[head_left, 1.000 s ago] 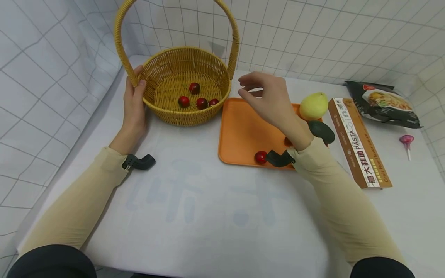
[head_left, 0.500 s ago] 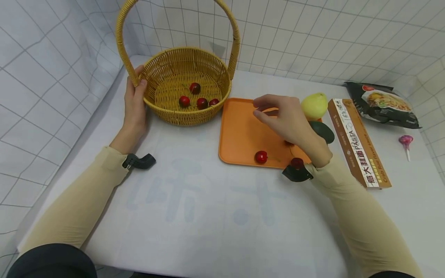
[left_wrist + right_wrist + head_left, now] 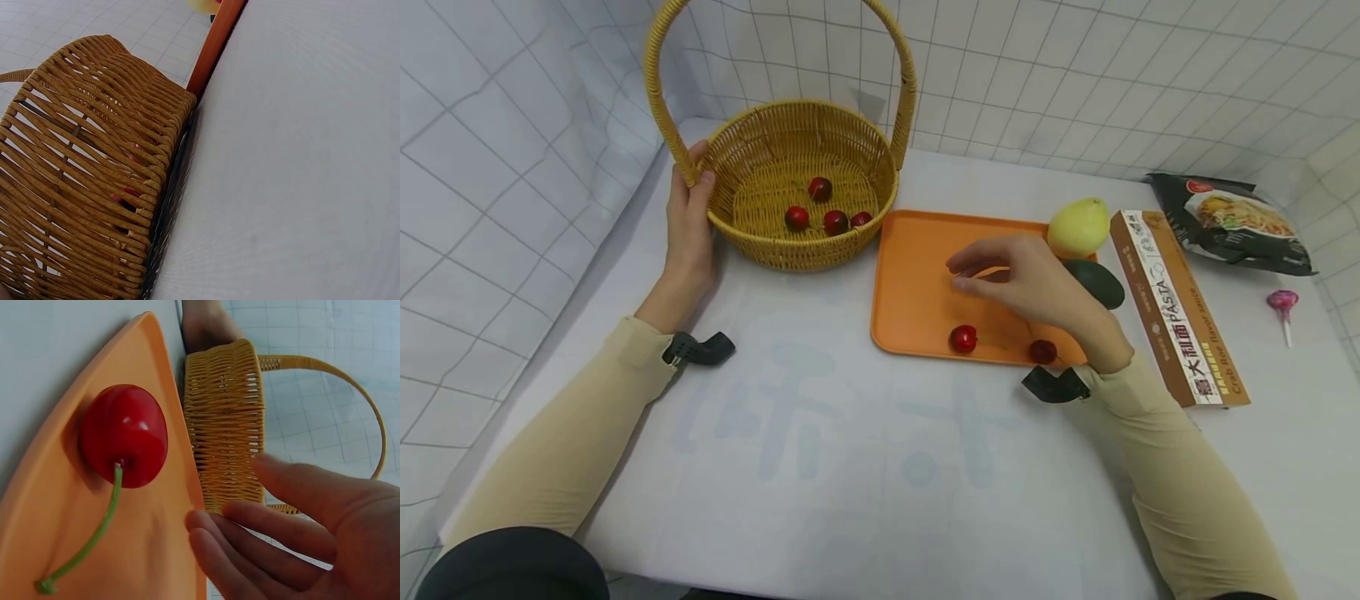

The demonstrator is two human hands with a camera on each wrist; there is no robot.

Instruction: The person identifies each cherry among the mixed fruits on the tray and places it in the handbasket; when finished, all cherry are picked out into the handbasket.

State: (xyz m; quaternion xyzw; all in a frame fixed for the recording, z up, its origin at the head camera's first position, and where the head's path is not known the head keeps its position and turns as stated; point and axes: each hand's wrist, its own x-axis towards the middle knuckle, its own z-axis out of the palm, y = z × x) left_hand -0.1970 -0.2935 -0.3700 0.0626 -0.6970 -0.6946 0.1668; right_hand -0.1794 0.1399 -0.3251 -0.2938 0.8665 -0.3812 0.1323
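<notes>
A yellow wicker basket (image 3: 797,257) with a tall arched handle holds several dark red cherries (image 3: 797,218). At its left side my left hand (image 3: 689,237) grips the rim by the foot of the handle, thumb on the near side. In the left wrist view only the basket's woven wall (image 3: 81,169) shows large, the hand almost out of frame. My right hand (image 3: 1037,279) hovers over the orange tray (image 3: 910,283), fingers loosely bent and nothing between them. Close to it on the tray lie a bright red cherry (image 3: 125,434) with a green stem and a darker cherry (image 3: 1042,351).
On the tray's right side sit a yellow pear-like fruit (image 3: 1078,227) and a dark green oval fruit (image 3: 1095,283), partly behind my right hand. Further right are a brown pasta box (image 3: 1180,308), a black noodle packet (image 3: 1232,223) and a pink lollipop (image 3: 1282,302). Gridded white cloth walls stand behind.
My right hand has moved from beside the basket's right rim, rightward and toward me, down over the tray. The left hand and basket stay put.
</notes>
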